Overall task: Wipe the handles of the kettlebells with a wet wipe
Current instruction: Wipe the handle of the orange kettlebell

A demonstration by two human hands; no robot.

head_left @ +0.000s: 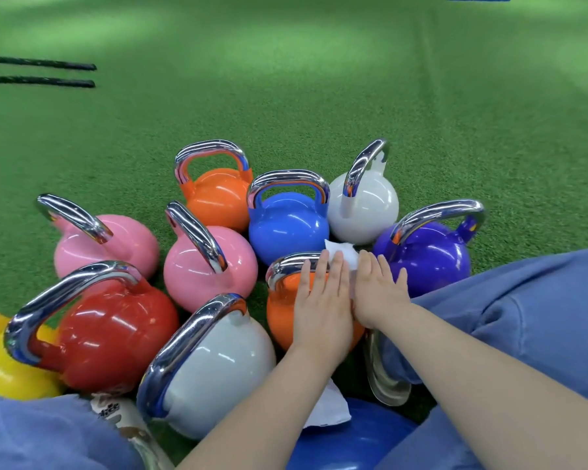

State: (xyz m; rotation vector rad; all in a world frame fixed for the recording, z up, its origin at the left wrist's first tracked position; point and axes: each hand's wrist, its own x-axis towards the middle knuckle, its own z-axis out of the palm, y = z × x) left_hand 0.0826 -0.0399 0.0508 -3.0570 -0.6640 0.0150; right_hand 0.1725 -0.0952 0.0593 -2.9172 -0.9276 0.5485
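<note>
You are crouching over a cluster of kettlebells on the green turf (pixel 319 96), and the one under your hands is the near orange kettlebell (pixel 280 317), sitting just right of the frame's centre. Its chrome handle (pixel 287 264) is running roughly left to right across the picture, arching over the top of the ball, with the right part hidden beneath your fingers.

Your left hand (pixel 323 300) is lying flat over the handle and the top of the ball, fingers straight and close together, pointing toward the top of the frame. Your right hand (pixel 377 293) is lying just beside it, touching it along the thumb side, fingers likewise straight and slightly spread. The white wipe (pixel 345 254) is showing past the fingertips and in the seam between the two hands, pressed under them; neither hand is curling round it.

Behind the hands, the blue kettlebell (pixel 287 228) is standing with its handle also crosswise, the white kettlebell (pixel 364 208) to its right and the purple kettlebell (pixel 428 256) further right. Two pink kettlebells (pixel 204 269) are sitting left of centre, a red kettlebell (pixel 116 330) at lower left, and a grey kettlebell (pixel 218 368) at lower centre. A crumpled white packet (pixel 330 407) is lying under your left forearm.
</note>
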